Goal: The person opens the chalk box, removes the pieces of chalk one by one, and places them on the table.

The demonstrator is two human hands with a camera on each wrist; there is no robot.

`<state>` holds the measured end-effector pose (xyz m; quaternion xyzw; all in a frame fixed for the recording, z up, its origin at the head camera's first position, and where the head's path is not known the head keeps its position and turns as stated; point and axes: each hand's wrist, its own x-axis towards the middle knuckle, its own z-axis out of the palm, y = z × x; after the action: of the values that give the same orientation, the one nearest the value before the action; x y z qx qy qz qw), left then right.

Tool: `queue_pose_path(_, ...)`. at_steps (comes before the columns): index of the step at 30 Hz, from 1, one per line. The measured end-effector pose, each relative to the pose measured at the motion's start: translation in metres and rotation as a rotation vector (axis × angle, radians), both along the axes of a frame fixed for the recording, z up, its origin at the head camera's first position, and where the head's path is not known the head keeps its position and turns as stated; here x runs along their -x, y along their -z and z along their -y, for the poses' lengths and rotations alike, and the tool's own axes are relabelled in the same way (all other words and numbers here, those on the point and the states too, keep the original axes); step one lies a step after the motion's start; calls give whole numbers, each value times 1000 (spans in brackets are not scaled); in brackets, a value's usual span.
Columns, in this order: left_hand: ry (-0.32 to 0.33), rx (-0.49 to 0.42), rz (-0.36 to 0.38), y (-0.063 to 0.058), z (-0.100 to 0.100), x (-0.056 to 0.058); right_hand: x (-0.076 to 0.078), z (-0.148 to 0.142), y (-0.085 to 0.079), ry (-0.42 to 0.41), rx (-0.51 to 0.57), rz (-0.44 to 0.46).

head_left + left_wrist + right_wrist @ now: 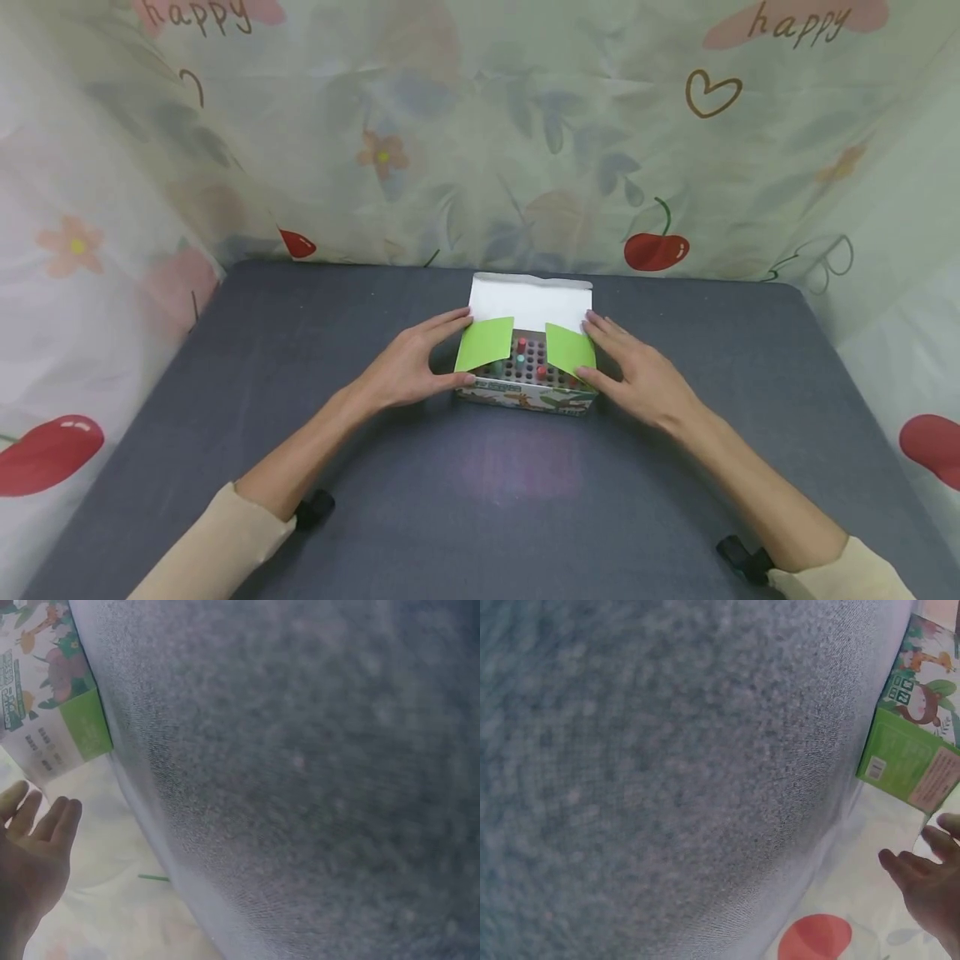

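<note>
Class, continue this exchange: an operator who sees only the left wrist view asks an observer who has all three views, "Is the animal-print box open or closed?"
Observer: The animal-print box is open; the head view shows its lid raised, white inner side showing.
Operator: What is inside it?
Observer: Small red pieces, among others, standing in a grid of holes.
Operator: And where is the other hand?
Observer: The right hand is at the box's right side, its thumb at the right green flap.
</note>
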<state>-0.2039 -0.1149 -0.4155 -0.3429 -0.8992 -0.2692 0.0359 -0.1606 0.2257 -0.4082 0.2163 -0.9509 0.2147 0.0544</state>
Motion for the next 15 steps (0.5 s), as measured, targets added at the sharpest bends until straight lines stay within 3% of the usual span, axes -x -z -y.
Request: queue_pose_path(15, 39, -13, -45, -12, -11, 0, -5, 12, -10, -30, 2, -114)
